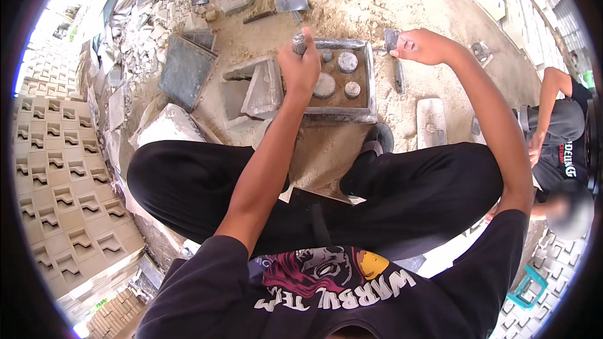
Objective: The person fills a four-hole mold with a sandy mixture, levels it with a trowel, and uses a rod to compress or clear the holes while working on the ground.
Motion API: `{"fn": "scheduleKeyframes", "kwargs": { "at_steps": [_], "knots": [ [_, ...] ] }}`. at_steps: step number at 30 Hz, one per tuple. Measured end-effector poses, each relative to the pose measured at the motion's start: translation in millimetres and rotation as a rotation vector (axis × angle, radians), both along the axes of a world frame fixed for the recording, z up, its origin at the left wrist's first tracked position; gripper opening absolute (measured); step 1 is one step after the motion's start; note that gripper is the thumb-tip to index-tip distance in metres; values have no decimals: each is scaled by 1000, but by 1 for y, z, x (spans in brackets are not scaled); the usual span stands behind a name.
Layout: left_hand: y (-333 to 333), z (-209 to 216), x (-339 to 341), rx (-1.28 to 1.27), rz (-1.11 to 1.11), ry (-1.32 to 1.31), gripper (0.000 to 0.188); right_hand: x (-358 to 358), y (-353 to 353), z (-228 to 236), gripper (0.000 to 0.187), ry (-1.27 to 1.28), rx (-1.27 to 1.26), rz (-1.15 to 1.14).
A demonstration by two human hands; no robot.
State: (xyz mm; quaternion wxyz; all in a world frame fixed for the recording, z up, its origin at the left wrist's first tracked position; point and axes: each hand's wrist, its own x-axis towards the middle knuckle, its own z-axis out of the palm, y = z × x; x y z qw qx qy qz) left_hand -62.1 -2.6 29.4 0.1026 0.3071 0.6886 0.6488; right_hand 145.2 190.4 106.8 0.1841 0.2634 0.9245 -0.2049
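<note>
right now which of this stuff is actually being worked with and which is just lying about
In use:
- square metal mould with round pegs
- grey peg gripped in the left hand
- flat metal piece pinched in the right hand

Lying about:
- dark square plate
- trowel on the sand
- rubble pile
- stacked patterned blocks

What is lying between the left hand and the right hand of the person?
In the head view, the far part of the square metal mould lies between the left hand and the right hand, with round plugs inside it.

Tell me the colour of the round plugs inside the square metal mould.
Grey, cement-coated round plugs, clearest in the head view.
</note>
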Motion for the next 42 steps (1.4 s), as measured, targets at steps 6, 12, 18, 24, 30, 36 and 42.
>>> {"fn": "scheduleKeyframes", "kwargs": {
  "at_steps": [6,12,18,24,30,36,42],
  "knots": [
    [7,-15,-8,140,10,-186,49,9,-4,-1,46,108,-37,-34],
    [8,-15,-9,182,-14,-109,48,19,2,-15,50,84,5,-14],
    [4,-14,2,234,52,-81,48,29,5,-8,51,108,-36,-86],
    [23,-18,-29,257,-27,-120,51,37,7,2,54,130,6,-128],
    [37,-26,-44,168,1,-74,49,49,19,-2,53,107,23,-137],
    [41,-25,-48,149,-108,72,48,48,16,-7,54,97,8,-129],
    [39,-23,-32,134,-45,-13,48,68,13,-10,52,79,5,-195]
  ]
}}
